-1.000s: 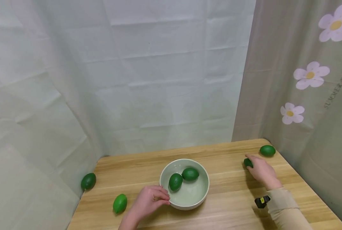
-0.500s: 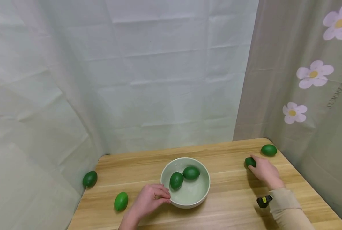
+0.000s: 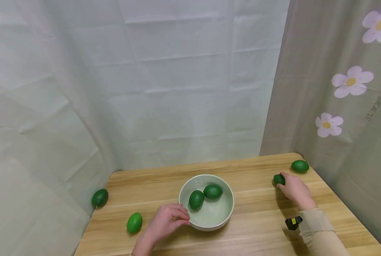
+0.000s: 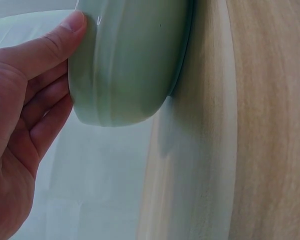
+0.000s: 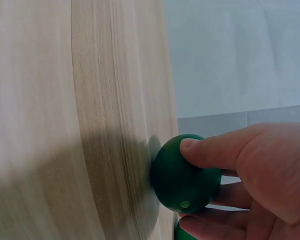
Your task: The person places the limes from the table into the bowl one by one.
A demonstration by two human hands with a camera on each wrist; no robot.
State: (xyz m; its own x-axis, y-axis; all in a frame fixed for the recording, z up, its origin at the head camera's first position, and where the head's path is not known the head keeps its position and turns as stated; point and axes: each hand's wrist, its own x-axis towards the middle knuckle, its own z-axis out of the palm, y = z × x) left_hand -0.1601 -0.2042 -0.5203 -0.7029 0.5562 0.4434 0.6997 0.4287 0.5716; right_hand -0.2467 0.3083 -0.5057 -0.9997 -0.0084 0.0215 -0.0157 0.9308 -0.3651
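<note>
In the head view my left hand holds the near left rim of a pale green bowl. The left wrist view has the thumb against the side of the bowl, with the other fingers bent beside it. Two dark green avocados, one at the left and one farther back, lie inside the bowl. Over at the right, my right hand grips another dark green avocado between thumb and fingers, low at the tabletop. Whether it touches the wood is hard to tell.
One more avocado lies near the far right corner of the wooden table. At the left are a brighter green lime and a dark green avocado by the table's edge. Pale curtains hang behind and beside the table.
The head view has shifted slightly. Around the avocado, my right hand's fingers have settled a little, showing more of the fruit. The left hand stays at the bowl.
</note>
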